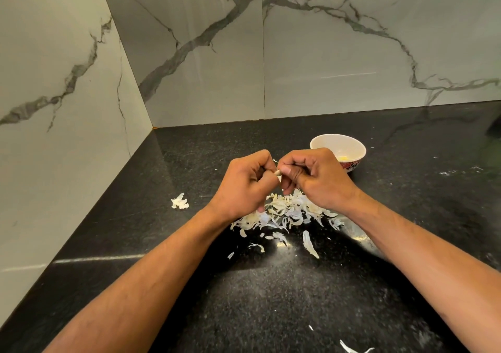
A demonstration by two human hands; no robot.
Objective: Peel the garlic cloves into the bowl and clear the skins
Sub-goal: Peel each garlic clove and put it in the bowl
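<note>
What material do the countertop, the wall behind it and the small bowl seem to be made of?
Countertop: likely polished black granite; fine pale speckles and mirror-like reflections show on it.
Wall: glossy marble-look slabs or tiles, white with grey veins and straight seams; real stone or ceramic cannot be told.
Bowl: probably glazed ceramic or melamine; smooth white inside, red patterned outside.

I'm seeing a speckled black tabletop (pixel 271 298), white grey-veined marble walls (pixel 325 54), off-white skins (pixel 287 211), and a white bowl (pixel 339 144) with red-patterned outside.

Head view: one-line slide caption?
Both hands peel a garlic clove above papery white skins, white bowl behind.
</note>
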